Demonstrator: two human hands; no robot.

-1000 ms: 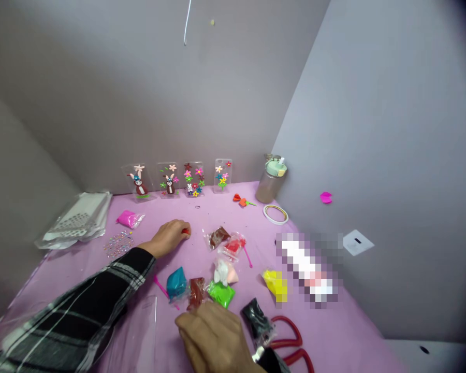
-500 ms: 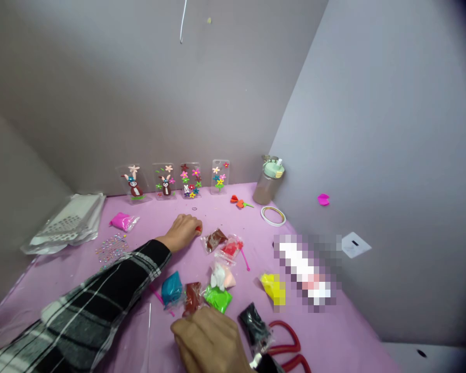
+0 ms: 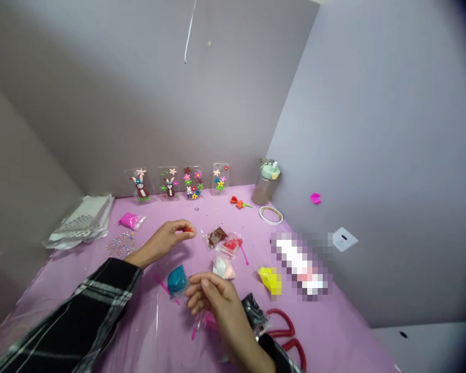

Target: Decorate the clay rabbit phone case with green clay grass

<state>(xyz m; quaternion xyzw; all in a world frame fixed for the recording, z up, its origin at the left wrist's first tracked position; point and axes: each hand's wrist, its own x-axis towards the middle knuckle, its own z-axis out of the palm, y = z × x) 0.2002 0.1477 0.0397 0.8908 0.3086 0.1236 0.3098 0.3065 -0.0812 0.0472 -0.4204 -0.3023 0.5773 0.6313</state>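
Note:
My left hand (image 3: 166, 238) is raised over the table, thumb and fingers pinched around a small red piece (image 3: 188, 230) whose shape I cannot make out. My right hand (image 3: 221, 305) hovers palm inward at the front, its fingers loosely spread with nothing visible in them. Just left of those fingers lies a blue clay packet (image 3: 177, 280). White and peach clay packets (image 3: 223, 267) lie beyond the right hand, and a black packet (image 3: 253, 311) is to its right. Farther off, brown (image 3: 216, 237) and red (image 3: 231, 243) clay packets lie side by side.
Decorated clear phone cases (image 3: 193, 183) lean on the back wall, near a bottle (image 3: 266, 184) and a tape roll (image 3: 271, 215). Red-handled scissors (image 3: 291, 331) lie front right, a yellow packet (image 3: 268, 280) beyond them. Pink clay (image 3: 131, 220), rhinestones (image 3: 121, 245) and plastic-wrapped sheets (image 3: 79, 220) are left.
My left hand has lifted from the table and drawn back slightly, the red piece in its fingertips. The right hand has turned and opened its fingers. The view has shifted slightly.

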